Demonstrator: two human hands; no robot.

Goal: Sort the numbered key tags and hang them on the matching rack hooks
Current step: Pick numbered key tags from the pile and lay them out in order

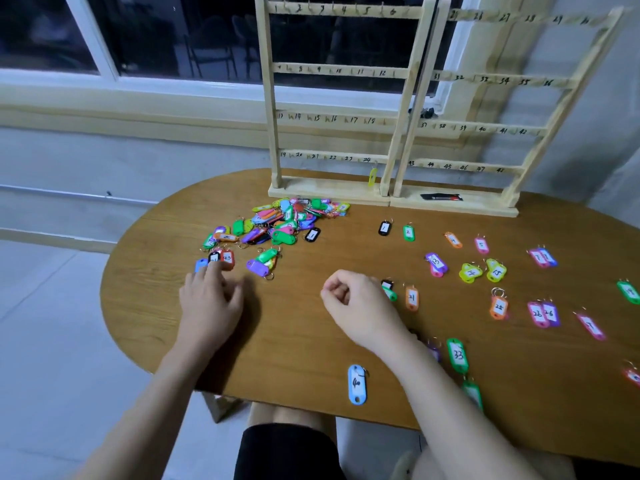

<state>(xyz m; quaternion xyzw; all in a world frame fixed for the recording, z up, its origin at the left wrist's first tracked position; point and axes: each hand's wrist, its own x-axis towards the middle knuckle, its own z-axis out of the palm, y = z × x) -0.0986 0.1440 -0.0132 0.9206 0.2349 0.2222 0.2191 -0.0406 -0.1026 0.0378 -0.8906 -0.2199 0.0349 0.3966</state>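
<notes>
Wooden table edge near; left hand relaxed, right hand clenched, empty.

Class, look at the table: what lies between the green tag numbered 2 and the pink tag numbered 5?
In the head view, one orange tag lies between green tag 2 and pink tag 5.

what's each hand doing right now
Left hand: open, fingertips on the black tag.
Right hand: fingers curled; whether it holds anything cannot be told.

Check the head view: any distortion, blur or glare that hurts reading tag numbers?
Head view: wide-angle bends the pale wooden numbered rack; dim indoor light, dark window; soft hand shadows on the brown oval wooden table; heaped coloured plastic key tags smeared, numbers mostly unreadable; no strong glare.
</notes>
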